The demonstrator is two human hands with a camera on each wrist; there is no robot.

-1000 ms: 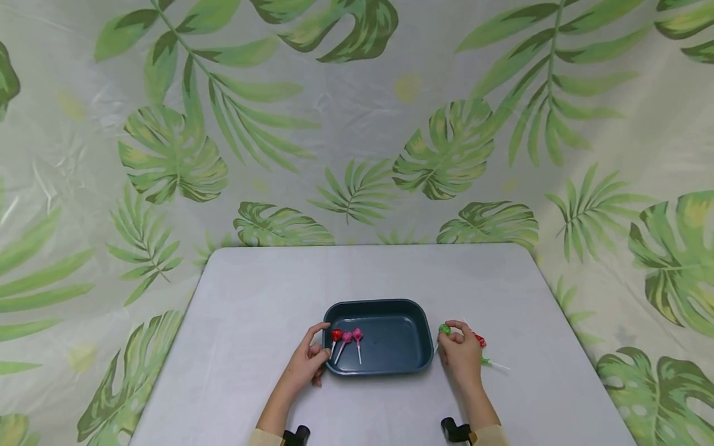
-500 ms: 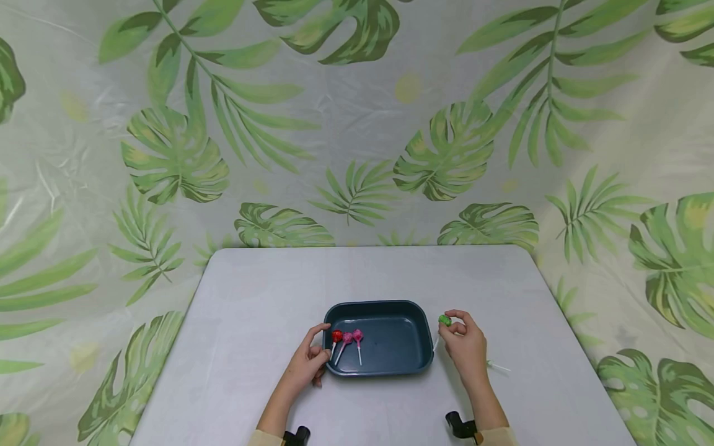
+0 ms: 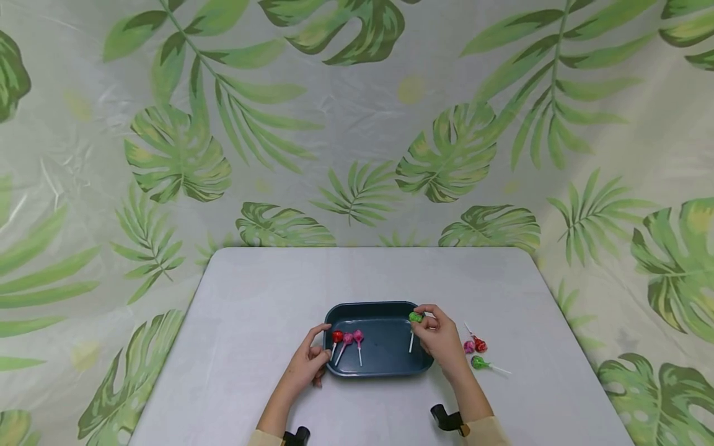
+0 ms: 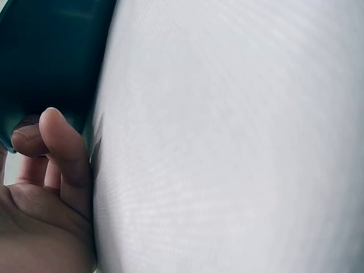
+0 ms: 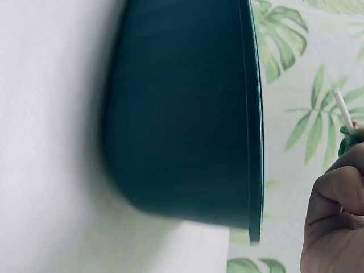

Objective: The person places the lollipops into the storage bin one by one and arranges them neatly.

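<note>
A green lollipop (image 3: 415,316) is pinched head-up in my right hand (image 3: 440,341), over the right end of a dark blue tray (image 3: 379,374). Its white stick hangs down inside the rim. In the right wrist view the curled fingers (image 5: 341,193) and part of the lollipop's stick (image 5: 342,108) show beyond the tray's side. My left hand (image 3: 305,362) grips the tray's left edge, index finger and thumb at the rim; the left wrist view shows its curled fingers (image 4: 62,139) against the wall. Inside, a red lollipop (image 3: 337,336) and two pink lollipops (image 3: 358,336) lie side by side at the left.
On the white table (image 3: 256,297), right of the tray, lie a red lollipop (image 3: 480,345), a pink lollipop (image 3: 469,347) and another green lollipop (image 3: 478,362). A leaf-patterned cloth (image 3: 357,124) hangs behind the table.
My right hand has carried the green lollipop up and left, from beside the tray to over its right end. The loose lollipops at the right have come into sight. My left hand stays put.
</note>
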